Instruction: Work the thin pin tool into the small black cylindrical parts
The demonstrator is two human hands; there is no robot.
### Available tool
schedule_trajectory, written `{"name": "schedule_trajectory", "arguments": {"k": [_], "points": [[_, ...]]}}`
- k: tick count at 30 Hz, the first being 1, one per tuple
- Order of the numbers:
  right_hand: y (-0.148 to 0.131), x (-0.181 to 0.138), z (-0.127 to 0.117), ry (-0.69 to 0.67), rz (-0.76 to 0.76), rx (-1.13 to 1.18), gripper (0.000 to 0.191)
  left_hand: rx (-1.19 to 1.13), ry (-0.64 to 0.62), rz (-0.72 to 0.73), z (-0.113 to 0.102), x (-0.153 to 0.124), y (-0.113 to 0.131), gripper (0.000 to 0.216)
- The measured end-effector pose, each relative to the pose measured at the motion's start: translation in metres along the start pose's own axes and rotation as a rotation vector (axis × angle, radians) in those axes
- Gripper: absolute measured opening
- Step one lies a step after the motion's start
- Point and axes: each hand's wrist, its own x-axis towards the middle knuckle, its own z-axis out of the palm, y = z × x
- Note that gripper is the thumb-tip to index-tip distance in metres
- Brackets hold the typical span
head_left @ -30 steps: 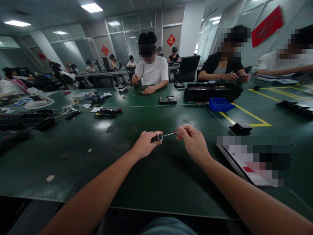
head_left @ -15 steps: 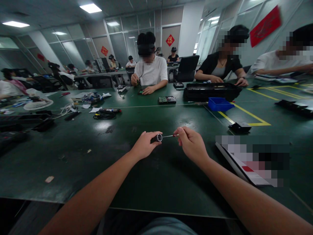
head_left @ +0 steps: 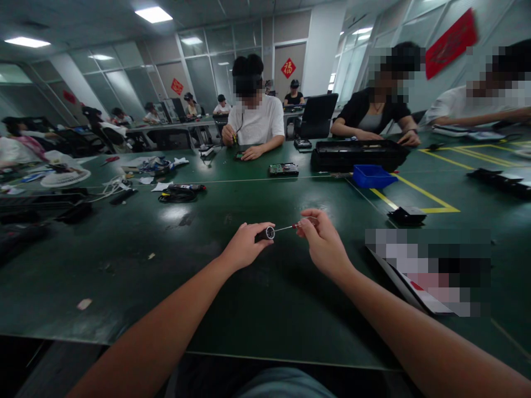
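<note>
My left hand (head_left: pixel 245 245) is wrapped round a short dark cylinder (head_left: pixel 266 234) whose round, silver-rimmed end faces right. Its kind does not show clearly. In my right hand (head_left: pixel 323 237) a small screwdriver (head_left: pixel 285 228) is pinched between thumb and fingers, its handle partly hidden by them. The thin metal shaft runs left from a red collar, and its tip reaches the rimmed end of the cylinder. Whether the tip is inside the rim or only against it, I cannot tell. Both hands are above the green table (head_left: pixel 265 304).
A pixelated white item (head_left: pixel 415 287) lies right of my right forearm. Farther off are a black bracket-like part (head_left: pixel 407 216), a blue bin (head_left: pixel 374 176), a long black housing (head_left: pixel 359 156), a circuit board (head_left: pixel 284 169) and a cable bundle (head_left: pixel 181 193). Co-workers sit across the table.
My right hand has shifted slightly up and its fingers have changed position on the screwdriver, whose shaft now slants up more to the right. The left hand and the cylinder stay put.
</note>
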Motion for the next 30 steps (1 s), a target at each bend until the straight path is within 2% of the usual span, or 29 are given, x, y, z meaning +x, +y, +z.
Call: {"name": "schedule_trajectory", "arguments": {"k": [3,8,12,15,23,30], "points": [[0.004,0.004,0.002,-0.010,0.065,0.140,0.025,0.020,-0.034,0.002,0.001,0.000,0.000,0.039],[0.012,0.012,0.003,0.064,0.282,0.456,0.027,0.023,0.023,0.057,-0.003,0.005,0.000,0.043],[0.018,0.015,0.002,0.133,0.351,0.455,0.021,0.125,-0.048,0.040,-0.005,0.008,-0.005,0.044],[0.021,0.014,0.001,0.170,0.283,0.334,0.022,0.149,-0.080,0.009,-0.004,0.009,-0.009,0.044],[0.012,0.005,0.002,0.095,-0.011,-0.028,0.026,0.155,-0.091,-0.019,-0.003,0.008,-0.004,0.044],[0.004,0.000,0.001,0.040,-0.112,-0.219,0.024,0.160,-0.131,-0.011,-0.003,0.007,0.000,0.051]]}}
